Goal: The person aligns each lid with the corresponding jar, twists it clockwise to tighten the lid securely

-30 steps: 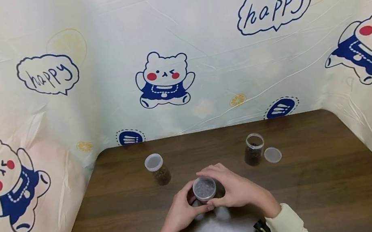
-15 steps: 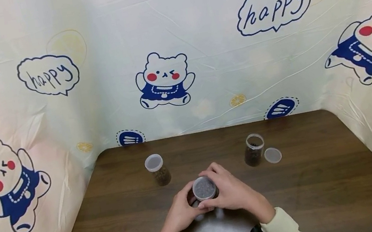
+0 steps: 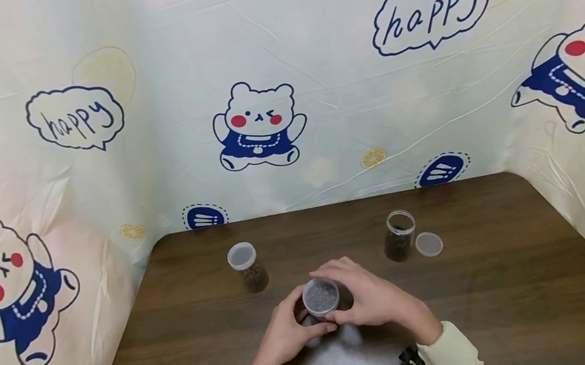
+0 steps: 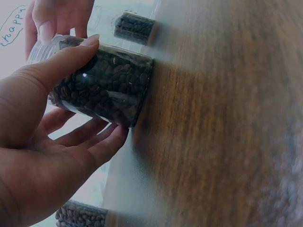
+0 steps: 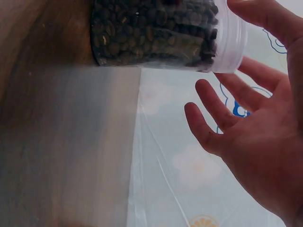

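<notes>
A clear jar of coffee beans [image 4: 111, 90] stands upright on the table near the front middle. My left hand [image 3: 285, 337] holds its body from the left, thumb and fingers around the side. On top sits a translucent lid [image 3: 320, 296]. The thumb and first fingers of my right hand [image 3: 373, 299] grip the lid at its rim, while the other fingers spread away from the jar, as the right wrist view shows. How tightly the lid sits on the jar cannot be told.
Back left on the wooden table [image 3: 498, 303] stands a second jar of beans [image 3: 251, 273] with its lid on. A third jar [image 3: 399, 242], uncovered, holds dark beans at back right, and a loose lid [image 3: 429, 243] lies beside it. Printed cloth [image 3: 321, 74] hangs around the table.
My right hand twisted at the lid, its thumb moving left along the near rim, then swung back right. The left hand and the jar have stayed in place.
</notes>
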A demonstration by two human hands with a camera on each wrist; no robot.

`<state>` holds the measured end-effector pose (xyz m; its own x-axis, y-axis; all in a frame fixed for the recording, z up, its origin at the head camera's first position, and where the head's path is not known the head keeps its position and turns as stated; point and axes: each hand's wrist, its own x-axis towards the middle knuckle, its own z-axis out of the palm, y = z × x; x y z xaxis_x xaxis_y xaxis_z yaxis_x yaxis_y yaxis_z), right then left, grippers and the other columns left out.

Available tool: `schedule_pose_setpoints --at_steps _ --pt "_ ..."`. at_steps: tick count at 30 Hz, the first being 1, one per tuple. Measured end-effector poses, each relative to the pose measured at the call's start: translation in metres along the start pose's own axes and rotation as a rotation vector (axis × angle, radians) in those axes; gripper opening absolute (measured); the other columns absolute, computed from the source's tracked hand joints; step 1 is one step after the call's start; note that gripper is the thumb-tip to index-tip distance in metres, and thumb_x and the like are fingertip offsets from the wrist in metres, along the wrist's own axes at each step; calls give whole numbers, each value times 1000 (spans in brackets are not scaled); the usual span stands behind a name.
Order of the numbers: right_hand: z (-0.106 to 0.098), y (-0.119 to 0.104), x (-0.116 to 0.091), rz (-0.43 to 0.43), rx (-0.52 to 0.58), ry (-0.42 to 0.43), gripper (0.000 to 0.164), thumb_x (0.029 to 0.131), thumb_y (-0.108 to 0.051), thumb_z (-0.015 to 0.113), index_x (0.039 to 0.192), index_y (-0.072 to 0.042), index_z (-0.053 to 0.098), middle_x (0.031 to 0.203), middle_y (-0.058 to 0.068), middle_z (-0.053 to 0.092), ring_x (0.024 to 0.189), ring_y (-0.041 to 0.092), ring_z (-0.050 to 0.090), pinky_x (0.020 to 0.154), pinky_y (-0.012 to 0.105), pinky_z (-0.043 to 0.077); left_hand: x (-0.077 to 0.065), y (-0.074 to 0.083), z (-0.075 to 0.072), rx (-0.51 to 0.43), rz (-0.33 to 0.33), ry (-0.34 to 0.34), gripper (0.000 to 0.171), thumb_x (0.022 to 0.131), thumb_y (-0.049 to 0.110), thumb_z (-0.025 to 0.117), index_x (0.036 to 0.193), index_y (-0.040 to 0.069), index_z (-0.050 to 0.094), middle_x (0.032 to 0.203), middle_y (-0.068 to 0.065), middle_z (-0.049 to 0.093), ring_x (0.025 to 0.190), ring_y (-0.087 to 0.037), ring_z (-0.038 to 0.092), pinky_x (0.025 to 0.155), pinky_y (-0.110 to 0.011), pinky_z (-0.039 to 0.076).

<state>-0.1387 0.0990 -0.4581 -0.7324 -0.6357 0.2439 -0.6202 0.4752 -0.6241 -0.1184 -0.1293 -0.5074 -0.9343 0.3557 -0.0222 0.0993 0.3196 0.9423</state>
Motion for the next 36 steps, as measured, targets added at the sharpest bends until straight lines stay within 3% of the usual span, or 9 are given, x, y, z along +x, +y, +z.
schedule_pose_setpoints --at_steps 6,11,16,19,23,30,36 --pt "8 -2 2 91 -9 22 69 87 -40 87 145 -15 61 128 -2 59 117 14 57 99 38 54 -1 -1 -2 40 -11 -11 71 82 26 93 143 19 58 139 -10 66 130 -24 65 103 -27 56" --pt "16 -5 4 139 -134 69 70 81 -57 87 134 -15 66 114 -4 57 99 11 54 89 35 51 0 -1 -2 81 -5 -3 70 82 26 93 143 19 59 137 -9 67 128 -25 65 101 -26 57" --pt "12 -6 2 130 -181 57 87 76 -69 85 141 -16 61 118 -1 58 105 14 54 93 41 49 0 -2 -2 73 11 2 69 83 11 91 143 12 58 139 -15 65 131 -29 64 105 -28 57" --pt "6 -7 1 110 -95 24 96 78 -64 87 154 -17 50 134 3 57 121 18 55 103 50 48 0 -2 -1 67 16 5 69 82 7 90 143 10 58 140 -16 65 132 -31 64 106 -29 56" --pt "-2 -7 0 68 -3 -10 92 83 -45 89 159 -19 43 152 4 52 138 22 50 112 55 47 0 -1 -1 63 15 11 69 82 20 92 142 15 59 137 -11 67 130 -26 65 104 -26 56" --pt "-4 -4 -1 43 11 -40 75 88 -23 83 155 -14 51 150 3 56 138 21 51 111 47 51 0 0 0 8 2 3 72 79 26 95 142 23 60 137 -6 67 129 -22 66 104 -25 56" --pt "2 -4 -1 65 18 -15 70 88 -29 85 150 -13 56 140 2 57 129 17 56 108 42 52 0 -2 0 9 9 -6 73 80 25 94 144 19 58 139 -8 66 131 -22 65 104 -22 55"
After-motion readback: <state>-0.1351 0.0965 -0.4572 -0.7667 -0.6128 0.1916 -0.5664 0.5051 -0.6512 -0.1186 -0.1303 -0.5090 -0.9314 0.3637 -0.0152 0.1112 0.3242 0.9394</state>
